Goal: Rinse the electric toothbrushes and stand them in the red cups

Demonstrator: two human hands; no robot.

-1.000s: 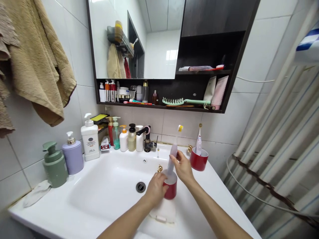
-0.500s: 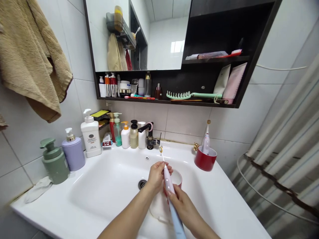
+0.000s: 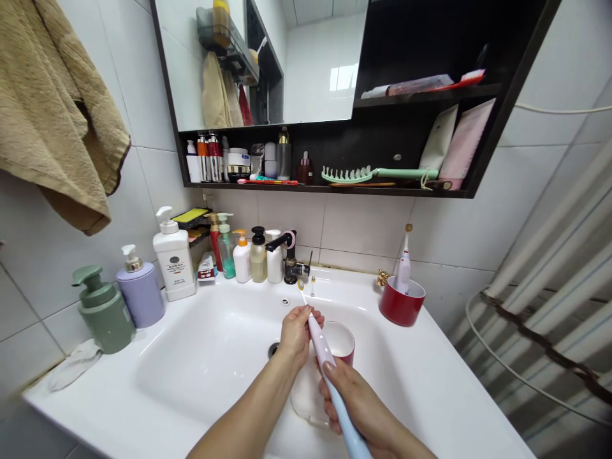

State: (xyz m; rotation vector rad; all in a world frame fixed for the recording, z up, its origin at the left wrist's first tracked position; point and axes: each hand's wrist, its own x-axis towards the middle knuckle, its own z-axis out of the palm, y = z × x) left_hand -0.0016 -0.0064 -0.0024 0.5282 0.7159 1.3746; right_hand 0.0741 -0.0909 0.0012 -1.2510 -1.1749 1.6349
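Over the sink (image 3: 201,350) I hold an electric toothbrush (image 3: 321,342), its handle fading from pink to light blue and its bristles pointing toward the faucet. My left hand (image 3: 295,333) pinches the toothbrush's neck, just where the brush head meets the handle. Lower down, my right hand (image 3: 356,392) is wrapped around the handle. Behind the toothbrush a red cup with a white inside (image 3: 348,357) stands in the basin, partly covered by my right hand. A pale, see-through tray-like thing (image 3: 306,401) lies under my hands, mostly hidden.
A black faucet (image 3: 291,255) rises at the back, with a small brush head (image 3: 313,287) beside it. On the right rim a red cup (image 3: 401,306) holds another electric toothbrush (image 3: 404,264). Pump bottles (image 3: 174,261) line the left and back. A dark cabinet (image 3: 335,153) hangs above.
The toothbrush's bristle end has swung slightly left, uncovering the small brush head on the rim. Both hands keep their hold. The view has shifted a little.
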